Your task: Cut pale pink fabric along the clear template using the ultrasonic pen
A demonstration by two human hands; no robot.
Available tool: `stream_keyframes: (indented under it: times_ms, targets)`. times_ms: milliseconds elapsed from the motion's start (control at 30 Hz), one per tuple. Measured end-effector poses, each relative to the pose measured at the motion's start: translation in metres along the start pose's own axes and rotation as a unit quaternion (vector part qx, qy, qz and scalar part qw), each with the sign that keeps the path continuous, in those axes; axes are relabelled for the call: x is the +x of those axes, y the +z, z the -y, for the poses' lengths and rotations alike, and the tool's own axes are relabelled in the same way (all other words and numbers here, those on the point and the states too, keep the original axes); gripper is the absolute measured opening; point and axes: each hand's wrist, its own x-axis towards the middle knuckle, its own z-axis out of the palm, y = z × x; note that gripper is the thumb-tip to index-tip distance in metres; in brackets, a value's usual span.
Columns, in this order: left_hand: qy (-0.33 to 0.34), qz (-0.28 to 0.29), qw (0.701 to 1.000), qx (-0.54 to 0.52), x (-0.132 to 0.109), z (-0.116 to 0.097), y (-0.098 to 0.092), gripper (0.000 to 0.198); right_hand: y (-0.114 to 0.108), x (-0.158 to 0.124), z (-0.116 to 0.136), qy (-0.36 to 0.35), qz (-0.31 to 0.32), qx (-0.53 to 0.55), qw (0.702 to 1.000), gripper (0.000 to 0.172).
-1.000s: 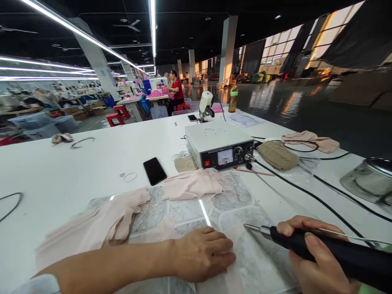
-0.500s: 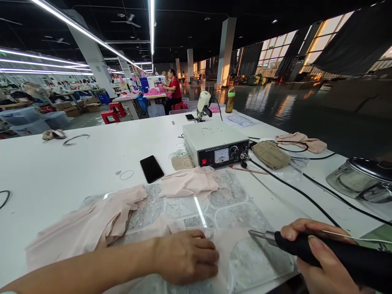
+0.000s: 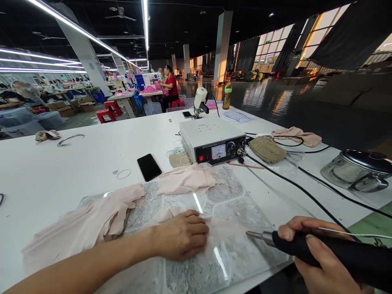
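Observation:
My left hand (image 3: 184,236) is closed on a thin pale pink fabric piece (image 3: 225,229) over a clear template plate (image 3: 254,257). Its fingers curl down and partly hide the cloth. In my right hand (image 3: 321,253) is an ultrasonic cutter (image 3: 306,247) with a black handle and a narrow metal blade. The blade's tip points left, at the right end of the fabric; whether it touches the cloth I cannot tell. A pile of pink fabric pieces (image 3: 88,218) lies on the plate's left side, and a smaller pile (image 3: 186,179) at its far edge.
Behind the plate stands a white control box (image 3: 214,139) with a dial and a black cable (image 3: 288,181). A phone (image 3: 148,167) lies left of it. A glass pot (image 3: 355,171) and a folded tan cloth (image 3: 267,152) are at right. A person in red (image 3: 172,85) sits farther back.
My left hand has shifted left and away from me, and the fabric under it has moved off the plate's near part. My right hand still holds the cutter, almost unmoved.

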Motion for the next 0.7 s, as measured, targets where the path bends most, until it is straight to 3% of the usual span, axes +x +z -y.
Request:
stream_keyframes:
  times_ms: [167,300,533,700]
  targets:
    - [-0.031,-0.029,0.999,-0.001,0.009,-0.004,-0.001,0.02,0.001,-0.006,0.006,0.051,0.009,0.029,0.998,0.011]
    - [-0.03,-0.055,0.998,0.031,0.024,-0.013,0.012,0.024,0.003,0.0,0.001,0.013,-0.013,0.065,0.998,0.013]
    - [-0.016,-0.006,0.999,0.043,0.023,-0.001,0.009,0.022,-0.006,0.0,0.005,0.039,0.036,0.039,0.998,0.014]
    - [-0.022,-0.02,0.999,0.028,0.026,-0.005,0.007,0.02,-0.008,-0.003,0.006,0.052,0.04,0.042,0.997,0.015]
